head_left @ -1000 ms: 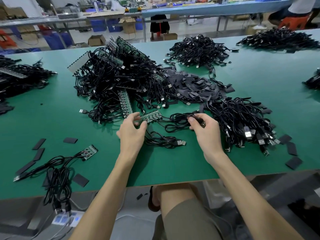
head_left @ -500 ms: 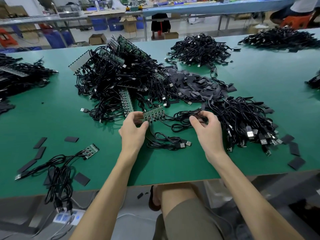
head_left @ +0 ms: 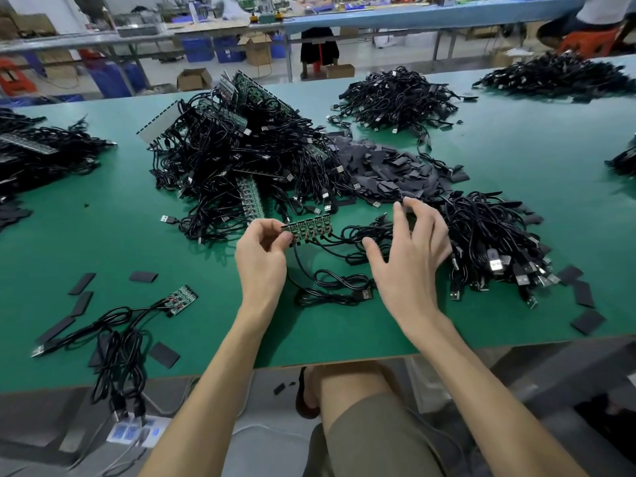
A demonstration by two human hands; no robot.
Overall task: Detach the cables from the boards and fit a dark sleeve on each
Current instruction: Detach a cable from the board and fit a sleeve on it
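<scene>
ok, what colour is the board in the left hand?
Green board, dark components, pinched by the left hand; head view.

I see a smooth, matt green tabletop. At 11 o'clock, cables: black plastic jackets w/ slight sheen. At 3 o'clock, plugs: shiny metal tips. At ctr, board: glossy green. At 1 o'clock, sleeves: matt dark grey. At 12 o'clock, box: brown cardboard.

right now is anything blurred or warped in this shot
Head view: the right hand is motion-blurred at its fingers, while the left hand and the small board it pinches look sharp; head view, the wide lens bows the green table at its edges; lighting even, shadows soft.
</scene>
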